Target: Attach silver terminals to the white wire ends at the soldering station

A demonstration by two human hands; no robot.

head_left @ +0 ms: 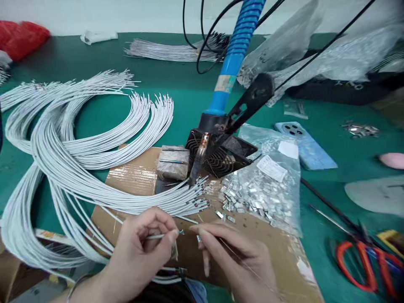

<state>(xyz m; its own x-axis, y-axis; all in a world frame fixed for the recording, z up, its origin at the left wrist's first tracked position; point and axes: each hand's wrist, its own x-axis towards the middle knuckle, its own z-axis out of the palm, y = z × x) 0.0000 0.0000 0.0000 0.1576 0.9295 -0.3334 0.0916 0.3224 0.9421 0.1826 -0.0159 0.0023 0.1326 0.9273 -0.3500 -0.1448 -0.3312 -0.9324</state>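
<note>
My left hand (143, 244) pinches the stripped end of a thin white wire (158, 236) between thumb and fingers. My right hand (235, 252) is closed, pinching a small metal terminal (198, 238) at its fingertips, a thin solder wire running back across its fingers. The wire tip and the terminal are a few centimetres apart above a sheet of cardboard (271, 248). A large curved bundle of white wires (63, 147) sweeps round from the left, its ends (197, 195) lying just beyond my hands. A soldering iron (197, 162) is propped tip-down over those ends.
A clear bag of small metal terminals (265, 189) lies right of the iron. A blue fume hose (235, 54) rises over a black fan (221, 155). A phone (304, 145), red-handled scissors (356, 261), tweezers and plastic bags lie at the right. More wires (170, 50) lie far back.
</note>
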